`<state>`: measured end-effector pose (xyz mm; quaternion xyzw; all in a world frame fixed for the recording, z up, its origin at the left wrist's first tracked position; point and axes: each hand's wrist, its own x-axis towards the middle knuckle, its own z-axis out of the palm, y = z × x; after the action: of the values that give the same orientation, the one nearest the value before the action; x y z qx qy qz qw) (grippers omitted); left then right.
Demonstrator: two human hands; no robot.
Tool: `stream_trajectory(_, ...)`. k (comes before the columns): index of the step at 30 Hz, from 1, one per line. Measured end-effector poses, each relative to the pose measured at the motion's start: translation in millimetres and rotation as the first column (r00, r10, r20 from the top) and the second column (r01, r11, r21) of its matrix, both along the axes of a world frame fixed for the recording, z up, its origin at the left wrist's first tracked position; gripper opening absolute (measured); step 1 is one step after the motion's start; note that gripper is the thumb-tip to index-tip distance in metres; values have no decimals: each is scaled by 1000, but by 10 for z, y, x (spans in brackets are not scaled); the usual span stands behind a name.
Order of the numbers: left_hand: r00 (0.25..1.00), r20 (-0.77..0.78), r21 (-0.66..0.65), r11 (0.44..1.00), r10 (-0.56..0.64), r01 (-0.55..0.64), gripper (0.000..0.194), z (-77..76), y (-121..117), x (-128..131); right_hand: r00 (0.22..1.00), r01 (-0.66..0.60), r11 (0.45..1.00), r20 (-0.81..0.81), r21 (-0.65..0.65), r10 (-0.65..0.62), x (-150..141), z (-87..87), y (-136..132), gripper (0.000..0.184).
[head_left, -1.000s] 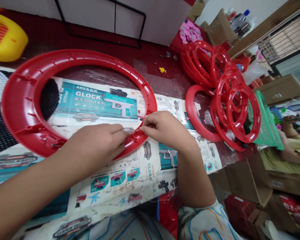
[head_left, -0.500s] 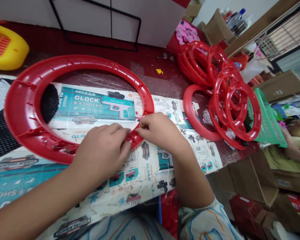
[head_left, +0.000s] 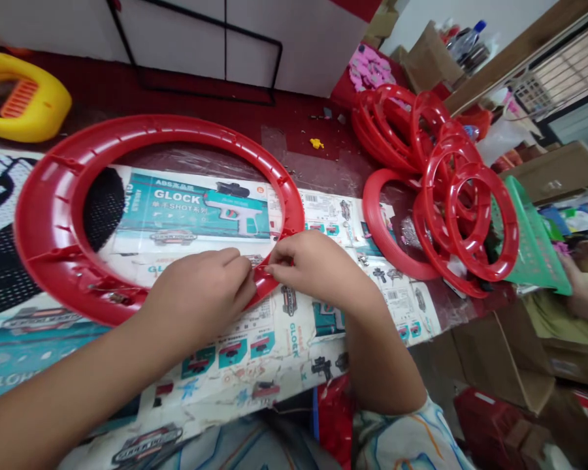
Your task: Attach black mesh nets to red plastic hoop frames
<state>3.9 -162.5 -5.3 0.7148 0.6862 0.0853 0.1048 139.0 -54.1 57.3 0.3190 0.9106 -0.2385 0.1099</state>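
A large red plastic ring point(head_left: 44, 202), its hollow ribbed side facing up, lies on the printed cardboard. My left hand point(head_left: 203, 284) rests over the ring's near rim, fingers curled and closed on it. Just to its right, my right hand point(head_left: 318, 267) is closed in a pinch at the same rim. Whatever is between its fingertips is too small to make out. A small metal part with thin wire point(head_left: 120, 297) sits in the ring's channel, left of my left hand.
Flattened cardboard point(head_left: 269, 352) printed with toy guns covers the table. More red rings point(head_left: 507, 222) are heaped at right, beside a green basket point(head_left: 539, 254). A yellow plastic piece point(head_left: 53, 108) lies at far left, and a small yellow bit point(head_left: 316, 143) behind. Another person's arm point(head_left: 585, 294) shows at right.
The view has shifted slightly, so the scene sits a little lower and further right. Both hands stay at the near rim, with only small finger movement.
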Motion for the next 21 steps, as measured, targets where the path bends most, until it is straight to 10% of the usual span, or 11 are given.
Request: stream_trajectory(21,986,74,-65,985,-152,157,35,26,61,-206,997,-76,993,4,87,76,51,29,108,16)
